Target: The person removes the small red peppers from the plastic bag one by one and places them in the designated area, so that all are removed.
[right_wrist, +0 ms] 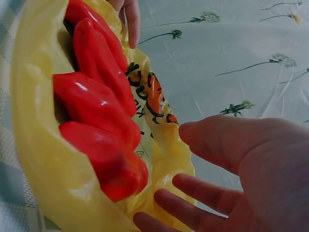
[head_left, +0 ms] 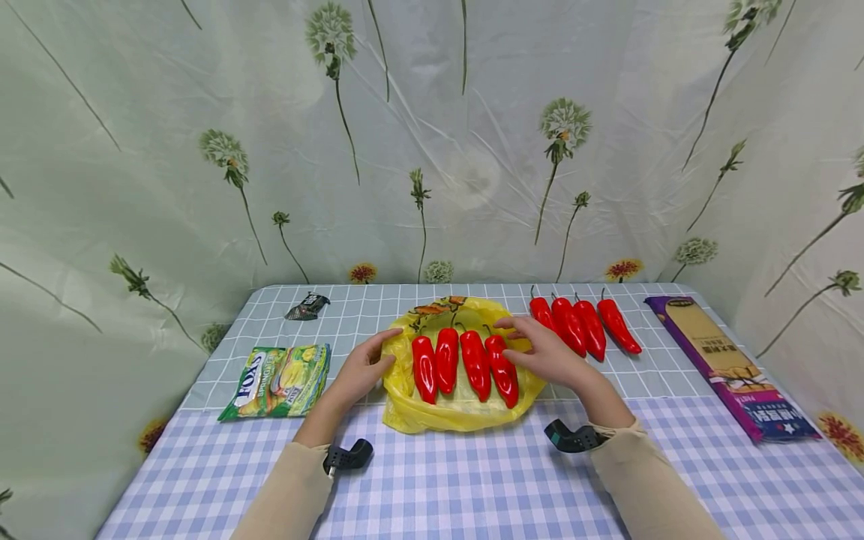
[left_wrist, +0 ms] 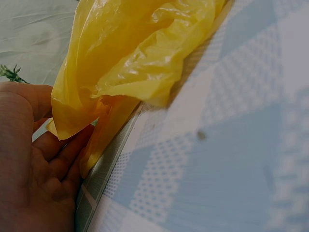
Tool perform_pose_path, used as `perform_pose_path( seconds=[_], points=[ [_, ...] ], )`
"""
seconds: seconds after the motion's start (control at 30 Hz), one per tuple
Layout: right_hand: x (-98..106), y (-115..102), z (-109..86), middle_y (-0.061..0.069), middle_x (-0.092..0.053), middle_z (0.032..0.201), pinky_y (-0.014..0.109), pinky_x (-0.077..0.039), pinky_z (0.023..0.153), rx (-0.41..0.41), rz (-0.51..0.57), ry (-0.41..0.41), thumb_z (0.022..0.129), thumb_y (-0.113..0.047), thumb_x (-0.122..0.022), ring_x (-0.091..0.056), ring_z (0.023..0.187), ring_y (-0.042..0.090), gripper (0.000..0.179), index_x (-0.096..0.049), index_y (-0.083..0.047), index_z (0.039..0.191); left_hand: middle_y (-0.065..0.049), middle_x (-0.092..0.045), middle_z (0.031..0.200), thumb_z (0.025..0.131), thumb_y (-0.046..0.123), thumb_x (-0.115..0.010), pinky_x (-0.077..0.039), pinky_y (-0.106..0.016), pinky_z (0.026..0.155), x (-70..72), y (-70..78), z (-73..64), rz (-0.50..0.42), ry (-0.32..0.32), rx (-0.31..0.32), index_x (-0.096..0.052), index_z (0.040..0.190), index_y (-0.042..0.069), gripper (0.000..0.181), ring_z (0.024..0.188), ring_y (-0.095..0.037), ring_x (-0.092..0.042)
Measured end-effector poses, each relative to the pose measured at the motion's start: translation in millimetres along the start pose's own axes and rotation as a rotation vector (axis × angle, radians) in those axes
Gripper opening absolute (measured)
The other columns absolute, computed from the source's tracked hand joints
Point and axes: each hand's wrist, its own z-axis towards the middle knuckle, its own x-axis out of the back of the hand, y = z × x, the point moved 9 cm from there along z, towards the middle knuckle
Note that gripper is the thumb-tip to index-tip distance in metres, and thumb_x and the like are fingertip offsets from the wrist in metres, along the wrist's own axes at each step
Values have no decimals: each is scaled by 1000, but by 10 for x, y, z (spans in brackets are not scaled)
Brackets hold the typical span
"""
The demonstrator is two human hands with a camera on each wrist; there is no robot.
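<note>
- Both hands, the left hand (head_left: 361,366) and the right hand (head_left: 544,356), stand on either side of a yellow plastic bag (head_left: 445,420), fingers loosely bent and thumbs apart from them.
- On the left, the fingers lie against the bag's side and rim; a crumpled flap of plastic hides part of them in the left wrist view.
- On the right, the fingers are spread and relaxed, their tips at the bag's rim, beside the nearest pepper and gripping nothing.
- The bag sits with its mouth wide and its edge standing up all round; dark and orange print shows on its far wall.
- Inside it, four red peppers (head_left: 475,366) lie side by side, stems toward the far edge.
- Four more peppers (head_left: 568,324) lie outside the bag, in a row behind and to the right of it.
- To the left lies a green and yellow candy packet (head_left: 290,381) lettered FOX'S, with a small black wrapper (head_left: 308,306) behind it.
- At the far right lies a long purple and tan pasta packet (head_left: 732,367).
- Everything rests on a table (head_left: 459,480) covered in checks, before a flower-printed curtain (head_left: 472,157).
</note>
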Motion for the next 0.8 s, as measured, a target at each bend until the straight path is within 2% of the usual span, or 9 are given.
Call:
perform_pose_path(
  seconds=[0.27, 0.8],
  points=[
    [-82, 91, 29, 15, -51, 144, 47, -58, 94, -52, -16, -33, 89, -16, -72, -53, 131, 38, 59, -50, -13, 143, -11, -46, 155, 98, 10, -54, -49, -43, 107, -5, -2, 5, 8, 0, -12, -50, 146, 22, 50, 132, -29, -54],
    [-188, 146, 57, 15, -52, 147, 48, -56, 96, -66, -60, -65, 88, -15, -74, -53, 131, 38, 66, -47, -13, 148, -10, -43, 157, 98, 11, -54, -41, -48, 115, -1, 17, -8, 2, -6, -9, -51, 146, 23, 50, 139, -30, -48]
  ],
)
